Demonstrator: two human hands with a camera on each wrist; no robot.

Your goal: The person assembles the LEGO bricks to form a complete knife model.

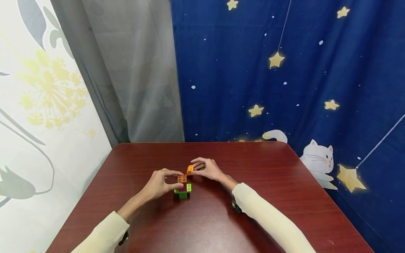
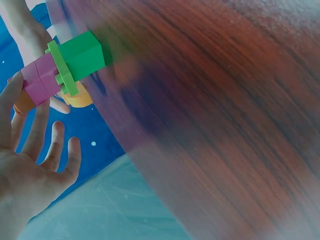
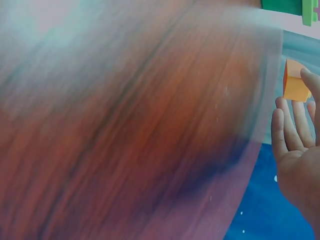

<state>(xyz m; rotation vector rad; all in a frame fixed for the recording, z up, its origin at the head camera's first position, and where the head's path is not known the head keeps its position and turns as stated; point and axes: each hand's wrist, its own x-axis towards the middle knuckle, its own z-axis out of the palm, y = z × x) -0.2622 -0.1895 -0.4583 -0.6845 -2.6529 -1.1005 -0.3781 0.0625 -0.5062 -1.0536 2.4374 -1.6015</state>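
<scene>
A small stack of toy building bricks stands in front of me: a green brick (image 1: 183, 195) at the bottom, a lime plate (image 1: 188, 187), purple bricks (image 2: 41, 79), and a brown-orange brick (image 1: 181, 178) on top. My left hand (image 1: 159, 183) grips the top of the stack at the brown-orange brick, index finger behind, thumb in front. Its other fingers are spread in the left wrist view. My right hand (image 1: 207, 170) pinches a yellow-orange brick (image 1: 190, 170) with a curved side, held just right of and behind the stack's top. That brick (image 3: 296, 82) shows between thumb and fingers in the right wrist view.
The dark red wooden table (image 1: 246, 158) lies under both hands. Behind it hang a grey curtain (image 1: 148, 70) and a blue starred curtain (image 1: 221, 70). A white patterned wall (image 1: 63, 140) borders the left side.
</scene>
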